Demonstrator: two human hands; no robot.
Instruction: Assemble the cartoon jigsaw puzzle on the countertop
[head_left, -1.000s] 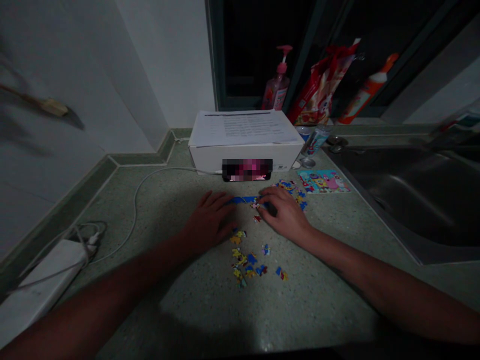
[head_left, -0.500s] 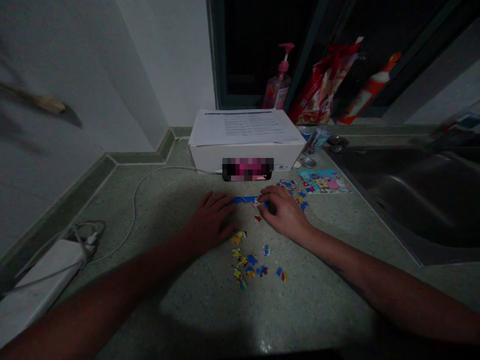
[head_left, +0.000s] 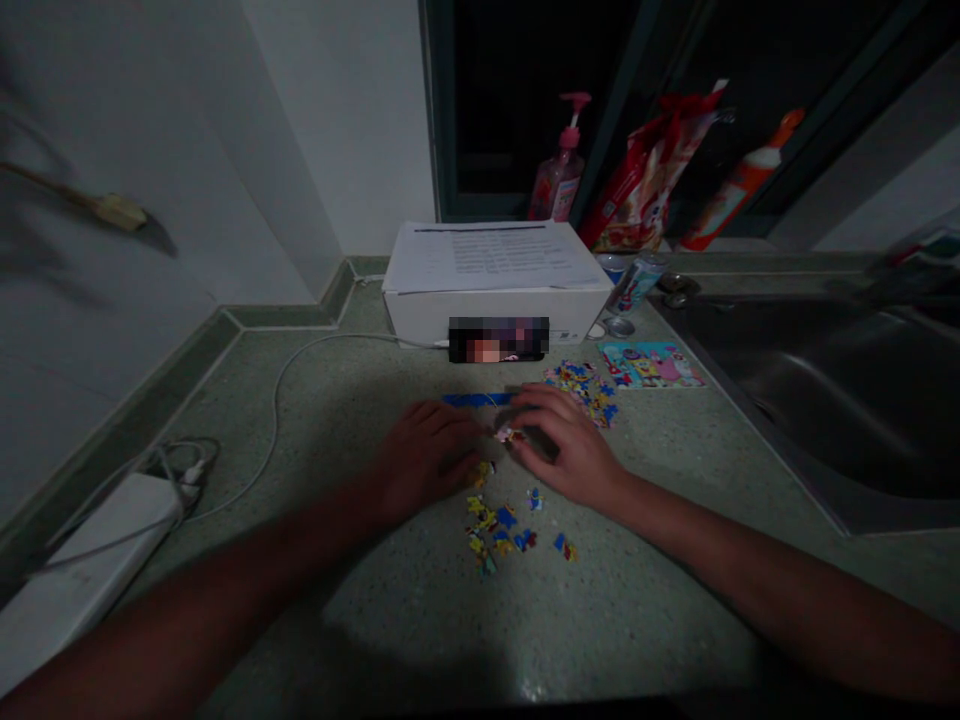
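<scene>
Puzzle pcs (head_left: 507, 517) — blu, yel & red; counter (head_left: 675, 600) — gry-grn w/ dk specks

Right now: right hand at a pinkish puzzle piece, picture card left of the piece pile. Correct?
Left is wrong: the head view shows the picture card right of the piece pile. Right hand at a pinkish puzzle piece: yes.

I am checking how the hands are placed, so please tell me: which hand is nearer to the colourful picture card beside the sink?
Right. The right hand is left of the picture card, nearer the person; the left hand is farther left.
</scene>
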